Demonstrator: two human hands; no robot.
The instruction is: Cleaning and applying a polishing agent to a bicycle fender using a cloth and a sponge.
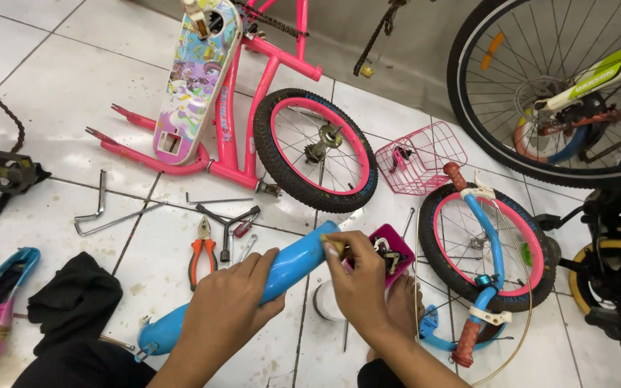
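Blue bicycle fender [253, 291], held slanting above the white floor tiles [59, 86]. Left hand [228, 305]: fingers wrapped around its middle. Right hand [357, 276]: fingertips pinching a small brass-coloured part [336, 248] at the fender's upper end (detail unclear). Just beyond, a pink parts tray [395, 244]; left, orange-handled pliers [201, 251].

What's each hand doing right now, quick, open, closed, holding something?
Left hand: closed around the blue bike fender, holding it.
Right hand: fingers pinched on a small part at the fender's end.
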